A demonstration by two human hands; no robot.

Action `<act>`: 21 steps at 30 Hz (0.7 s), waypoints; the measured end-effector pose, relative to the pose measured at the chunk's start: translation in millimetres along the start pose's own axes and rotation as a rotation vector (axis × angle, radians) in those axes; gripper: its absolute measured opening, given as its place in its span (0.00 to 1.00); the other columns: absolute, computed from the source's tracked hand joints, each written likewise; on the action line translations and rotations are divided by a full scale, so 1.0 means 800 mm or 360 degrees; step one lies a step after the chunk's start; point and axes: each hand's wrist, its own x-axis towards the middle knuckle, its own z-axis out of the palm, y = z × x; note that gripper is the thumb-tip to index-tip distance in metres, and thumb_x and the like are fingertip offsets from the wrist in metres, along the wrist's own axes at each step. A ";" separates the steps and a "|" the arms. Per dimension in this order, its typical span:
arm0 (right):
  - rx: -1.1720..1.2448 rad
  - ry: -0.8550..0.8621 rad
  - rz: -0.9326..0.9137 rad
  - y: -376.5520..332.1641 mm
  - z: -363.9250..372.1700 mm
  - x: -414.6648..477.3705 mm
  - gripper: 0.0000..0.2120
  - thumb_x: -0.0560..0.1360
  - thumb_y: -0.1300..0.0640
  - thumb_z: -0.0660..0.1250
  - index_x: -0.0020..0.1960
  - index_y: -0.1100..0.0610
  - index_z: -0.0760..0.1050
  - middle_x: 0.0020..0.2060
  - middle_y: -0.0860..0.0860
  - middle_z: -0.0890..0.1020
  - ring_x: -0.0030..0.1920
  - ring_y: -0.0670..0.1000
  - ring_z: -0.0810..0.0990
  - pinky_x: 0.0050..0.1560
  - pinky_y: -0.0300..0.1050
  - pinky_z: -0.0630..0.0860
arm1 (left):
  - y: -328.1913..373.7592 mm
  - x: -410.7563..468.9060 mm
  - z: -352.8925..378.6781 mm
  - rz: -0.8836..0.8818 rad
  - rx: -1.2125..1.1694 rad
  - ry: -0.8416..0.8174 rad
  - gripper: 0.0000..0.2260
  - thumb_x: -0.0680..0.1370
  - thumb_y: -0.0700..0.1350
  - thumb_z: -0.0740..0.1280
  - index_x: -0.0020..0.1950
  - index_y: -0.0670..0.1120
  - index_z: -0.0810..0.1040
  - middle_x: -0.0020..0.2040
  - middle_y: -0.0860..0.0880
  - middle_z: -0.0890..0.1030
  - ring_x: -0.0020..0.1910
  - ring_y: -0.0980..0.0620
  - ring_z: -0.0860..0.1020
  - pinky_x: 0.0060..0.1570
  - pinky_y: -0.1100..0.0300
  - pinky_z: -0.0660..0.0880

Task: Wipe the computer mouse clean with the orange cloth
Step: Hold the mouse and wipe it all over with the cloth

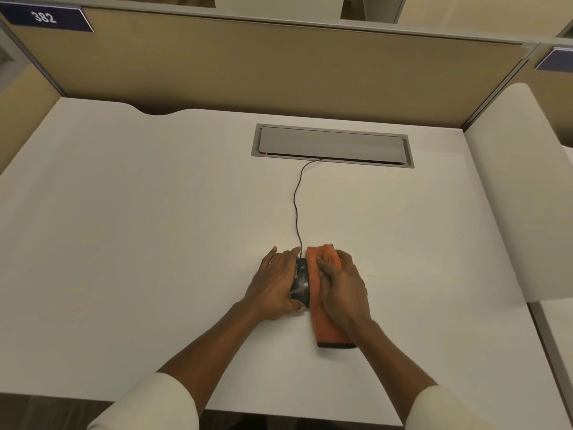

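A black wired computer mouse (302, 279) lies on the white desk (155, 228), near the front middle. My left hand (274, 283) clasps its left side, with the thumb under its rear end. The orange cloth (325, 318), folded into a long strip with a dark hem, is draped over the mouse's right side and trails toward me on the desk. My right hand (342, 288) presses flat on the cloth against the mouse. The right half of the mouse is hidden under the cloth.
The mouse's black cable (296, 206) runs away from me into a grey cable hatch (331, 145) set in the desk. Beige partition panels (279, 66) close the back and sides. A second white desk surface (521, 197) adjoins at the right.
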 end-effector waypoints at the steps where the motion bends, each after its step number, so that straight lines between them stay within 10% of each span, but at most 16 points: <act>1: 0.0018 0.0029 0.0008 0.003 0.003 -0.014 0.20 0.86 0.50 0.59 0.76 0.42 0.74 0.79 0.50 0.66 0.73 0.57 0.74 0.67 0.55 0.77 | 0.000 0.000 0.000 0.0001 -0.0002 -0.0001 0.55 0.66 0.62 0.80 0.83 0.46 0.53 0.77 0.48 0.69 0.77 0.48 0.56 0.74 0.60 0.40; 21: -0.0051 0.0024 -0.0026 -0.011 0.000 0.020 0.19 0.85 0.46 0.58 0.73 0.43 0.76 0.76 0.50 0.70 0.71 0.56 0.75 0.62 0.54 0.79 | 0.004 0.001 -0.005 0.0034 0.0007 -0.0026 0.54 0.68 0.61 0.80 0.83 0.46 0.53 0.77 0.48 0.69 0.79 0.47 0.60 0.75 0.62 0.37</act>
